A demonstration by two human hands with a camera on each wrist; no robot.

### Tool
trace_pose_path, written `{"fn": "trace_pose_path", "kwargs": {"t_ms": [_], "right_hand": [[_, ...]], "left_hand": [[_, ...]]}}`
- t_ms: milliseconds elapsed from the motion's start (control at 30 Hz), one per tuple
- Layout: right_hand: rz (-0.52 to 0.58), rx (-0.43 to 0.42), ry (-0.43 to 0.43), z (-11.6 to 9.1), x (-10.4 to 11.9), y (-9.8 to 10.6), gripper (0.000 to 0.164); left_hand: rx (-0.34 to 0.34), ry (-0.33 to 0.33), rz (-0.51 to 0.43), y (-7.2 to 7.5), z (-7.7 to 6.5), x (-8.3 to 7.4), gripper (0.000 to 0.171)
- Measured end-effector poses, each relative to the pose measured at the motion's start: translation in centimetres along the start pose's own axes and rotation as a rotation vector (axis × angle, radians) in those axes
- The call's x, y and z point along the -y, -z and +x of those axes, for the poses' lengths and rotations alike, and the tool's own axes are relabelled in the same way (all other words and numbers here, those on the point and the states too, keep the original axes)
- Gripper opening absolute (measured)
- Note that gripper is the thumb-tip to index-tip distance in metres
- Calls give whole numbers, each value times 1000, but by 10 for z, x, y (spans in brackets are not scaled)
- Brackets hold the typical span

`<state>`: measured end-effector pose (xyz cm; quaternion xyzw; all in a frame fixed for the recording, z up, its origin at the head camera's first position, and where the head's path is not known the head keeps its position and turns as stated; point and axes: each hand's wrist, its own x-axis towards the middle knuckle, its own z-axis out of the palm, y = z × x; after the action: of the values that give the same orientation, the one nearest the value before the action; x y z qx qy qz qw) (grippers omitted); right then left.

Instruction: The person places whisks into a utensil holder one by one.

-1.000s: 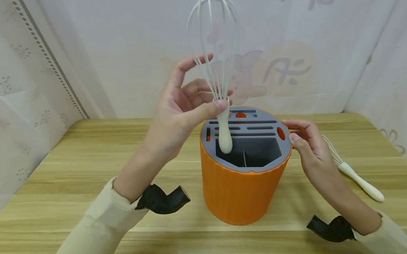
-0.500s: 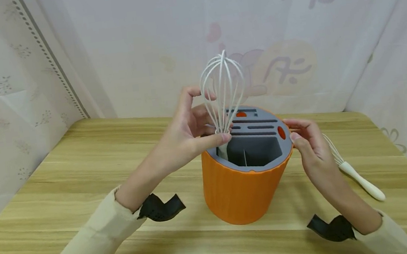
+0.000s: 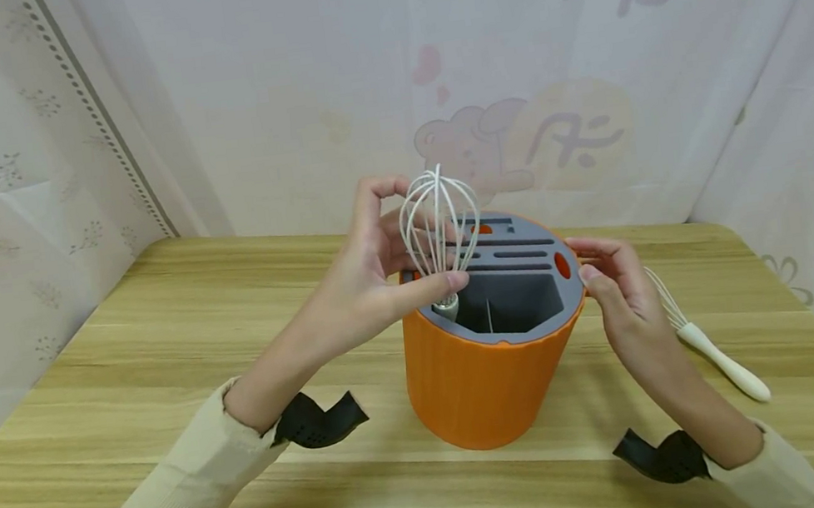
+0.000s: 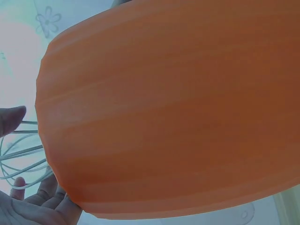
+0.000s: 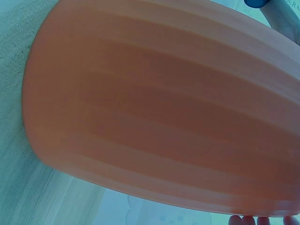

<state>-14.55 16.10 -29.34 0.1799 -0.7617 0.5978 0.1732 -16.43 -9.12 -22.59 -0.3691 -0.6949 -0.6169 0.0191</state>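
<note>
An orange utensil holder [image 3: 487, 400] with a grey slotted insert [image 3: 537, 241] stands upright on the table. A whisk [image 3: 447, 308] stands handle-down in the left front corner of its large compartment, wire head above the rim; most of the handle is hidden. My left hand [image 3: 371, 271] is around the wires, straight thumb in front and fingers behind. In the left wrist view a wide gap parts thumb and fingers, with the wires [image 4: 23, 152] between them. My right hand [image 3: 620, 288] grips the holder's right rim between thumb and fingers.
A second whisk [image 3: 724, 364] lies on the wooden table [image 3: 162, 357] to the right, beyond my right hand. Patterned cloth [image 3: 268, 94] hangs behind and on both sides. Black wrist mounts [image 3: 321, 423] stick out below both hands.
The whisk has come down from above the holder, its handle now inside the compartment. My left hand lowered with it, then the whisk slid lower between thumb and fingers. My right hand stays put.
</note>
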Motion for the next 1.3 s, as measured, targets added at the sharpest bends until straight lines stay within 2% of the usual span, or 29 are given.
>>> {"fn": "trace_pose_path", "kwargs": {"t_ms": [267,433,633,833,1033,1167,1300], "right_hand": [[28,6,10,0,-1,0,29],[63,4,30,0,-3,0,28],[25,4,21,-2,-3,0,28],[20,13,26,-1,-3,0,30],[42,14,32,-1,-2,1,30],[32,11,25,-1,-1,1,30],[4,8,17,0,-1,1,30]], "left_hand": [[1,33,-12,0,-2,-3,54],[4,62,-30,-2,-5,-3,60],[19,-22,23,-3,-7,0,76],[30,-81,96,-2,-9,2,63],[31,-133,142,-4,-10,4,61],[45,-137,180,-4,-13,6,60],[53,-123,268,-6,-18,8,58]]}}
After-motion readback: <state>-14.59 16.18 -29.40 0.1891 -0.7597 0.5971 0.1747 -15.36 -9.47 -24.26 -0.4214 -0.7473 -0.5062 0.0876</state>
